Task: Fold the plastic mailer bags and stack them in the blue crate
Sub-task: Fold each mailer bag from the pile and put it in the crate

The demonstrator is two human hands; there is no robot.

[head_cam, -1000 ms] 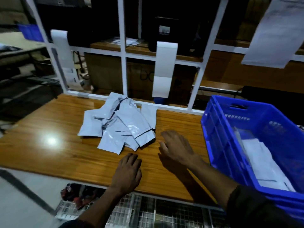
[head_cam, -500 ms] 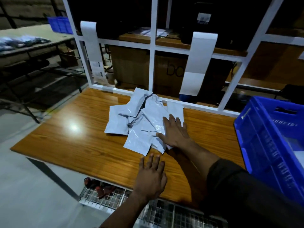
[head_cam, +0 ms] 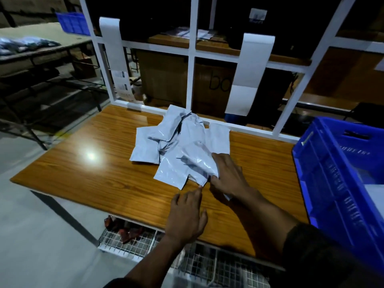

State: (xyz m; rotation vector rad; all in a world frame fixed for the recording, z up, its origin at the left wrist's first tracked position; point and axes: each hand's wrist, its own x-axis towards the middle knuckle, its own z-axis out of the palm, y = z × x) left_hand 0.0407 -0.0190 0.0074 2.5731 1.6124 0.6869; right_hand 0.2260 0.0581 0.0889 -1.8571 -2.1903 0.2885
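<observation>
Right hand (head_cam: 227, 176) pinches the nearest mailer (head_cam: 199, 165) off the loose pile (head_cam: 178, 142) by the table's (head_cam: 99, 179) far edge; left hand (head_cam: 187, 215) hovers open-fingered, ready to flatten. Blue crate (head_cam: 324, 183) waits at the right edge.

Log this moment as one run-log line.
right hand: grips mailer bag at pile's near edge | left hand: open on table | blue crate: at right

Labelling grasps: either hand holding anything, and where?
Right hand pinches the nearest mailer bag at its near right corner. Left hand holds nothing, flat on the table.
</observation>
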